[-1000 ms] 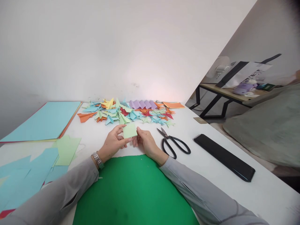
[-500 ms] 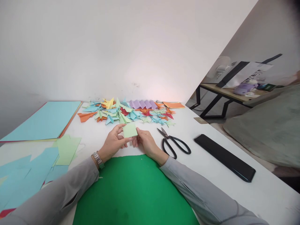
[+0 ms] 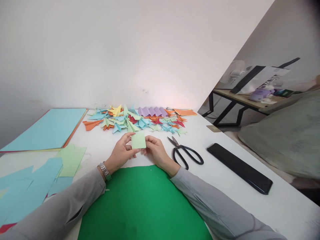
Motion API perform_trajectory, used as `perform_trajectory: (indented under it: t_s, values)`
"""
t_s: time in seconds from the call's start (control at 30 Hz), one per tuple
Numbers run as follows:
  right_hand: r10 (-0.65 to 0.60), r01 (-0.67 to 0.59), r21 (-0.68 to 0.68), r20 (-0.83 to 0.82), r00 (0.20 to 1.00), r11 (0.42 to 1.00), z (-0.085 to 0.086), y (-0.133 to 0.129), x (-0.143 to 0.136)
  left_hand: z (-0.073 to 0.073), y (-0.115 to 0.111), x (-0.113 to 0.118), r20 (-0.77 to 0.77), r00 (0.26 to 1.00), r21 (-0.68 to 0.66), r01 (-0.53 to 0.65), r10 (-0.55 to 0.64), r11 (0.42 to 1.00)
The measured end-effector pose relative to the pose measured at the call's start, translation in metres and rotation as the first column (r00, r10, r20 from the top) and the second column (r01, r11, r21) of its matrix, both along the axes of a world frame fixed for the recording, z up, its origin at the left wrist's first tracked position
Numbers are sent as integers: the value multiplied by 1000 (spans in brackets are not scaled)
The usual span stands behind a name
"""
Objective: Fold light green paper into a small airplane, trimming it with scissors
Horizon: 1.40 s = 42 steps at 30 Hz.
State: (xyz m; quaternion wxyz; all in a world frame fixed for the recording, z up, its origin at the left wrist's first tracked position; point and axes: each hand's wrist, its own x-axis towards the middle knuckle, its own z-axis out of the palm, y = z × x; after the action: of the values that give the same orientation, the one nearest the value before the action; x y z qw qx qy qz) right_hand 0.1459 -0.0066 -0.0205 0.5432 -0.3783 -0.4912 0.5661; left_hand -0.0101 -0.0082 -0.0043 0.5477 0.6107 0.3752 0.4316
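A small light-green square of paper (image 3: 138, 140) is held up between both hands, above the far edge of a green mat (image 3: 145, 200). My left hand (image 3: 121, 151) is closed on its left side, with a finger at the top corner and the thumb near the lower corner. At the right edge, my right hand (image 3: 157, 150) pinches the paper; some of its fingers are hidden behind. Black-handled scissors (image 3: 183, 150) lie on the table to the right of my right hand, blades pointing away.
Folded paper pieces in many colours (image 3: 130, 120) are heaped along the wall. A stack of coloured sheets (image 3: 50, 128) lies at the left, with loose blue and green paper (image 3: 37, 186) nearer. A long black case (image 3: 240, 168) rests at the right.
The green paper square has turned slightly and now sits more upright. My left thumb has shifted down off its face, and my right fingers have moved a little along its edge.
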Motion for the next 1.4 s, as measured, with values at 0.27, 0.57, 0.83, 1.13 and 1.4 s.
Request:
perform_trajectory:
  t_s: [0.27, 0.57, 0.83, 1.13, 1.4]
  values:
    - [-93, 92, -46, -14, 996, 995, 4, -2, -2, 0, -1, -1, -21, 999, 20, -45, 46, 999]
    - [-49, 47, 23, 78, 996, 999, 5, -5, -2, 0, 4, -3, 138, 976, -154, -146, 167, 977]
    - [30, -37, 30, 230, 973, 999, 6, -8, -3, 1, 8, -4, 252, 947, -234, -139, 198, 962]
    - [44, -44, -10, 2, 999, 999, 4, -5, -1, 1, 1, -2, 61, 997, -109, -46, 53, 993]
    - [-89, 88, -8, -28, 996, 996, 3, -3, 0, 3, 0, -4, -89, 996, -38, 23, -27, 999]
